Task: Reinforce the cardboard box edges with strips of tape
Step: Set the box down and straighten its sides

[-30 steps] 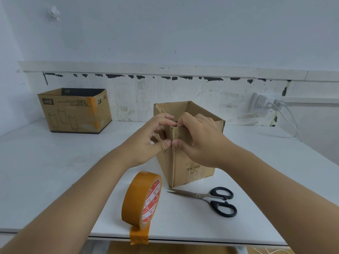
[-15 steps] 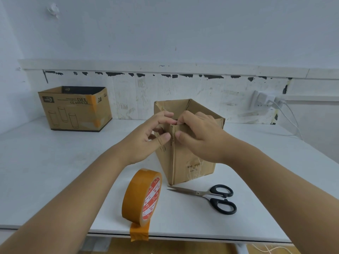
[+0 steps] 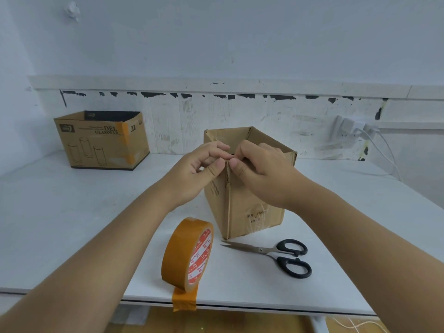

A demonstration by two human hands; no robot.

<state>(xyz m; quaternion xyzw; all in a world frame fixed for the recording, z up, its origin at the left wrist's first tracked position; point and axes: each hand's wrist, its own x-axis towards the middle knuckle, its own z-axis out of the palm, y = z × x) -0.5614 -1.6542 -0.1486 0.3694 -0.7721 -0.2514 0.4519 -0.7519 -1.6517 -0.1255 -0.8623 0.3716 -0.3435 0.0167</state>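
Hands (image 3: 230, 169) now higher on box corner (image 3: 227, 200), thumbs together

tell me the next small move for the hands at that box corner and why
Probably slide both thumbs down the near vertical corner of the open cardboard box. The left hand and right hand pinch only its very top, where a clear strip seems to fold over the rim. The edge below looks unpressed. The tape roll and scissors lie idle in front.

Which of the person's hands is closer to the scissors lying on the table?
Right. The right hand pinches the near top corner of the box, above the scissors. The left hand pinches it from the far side.
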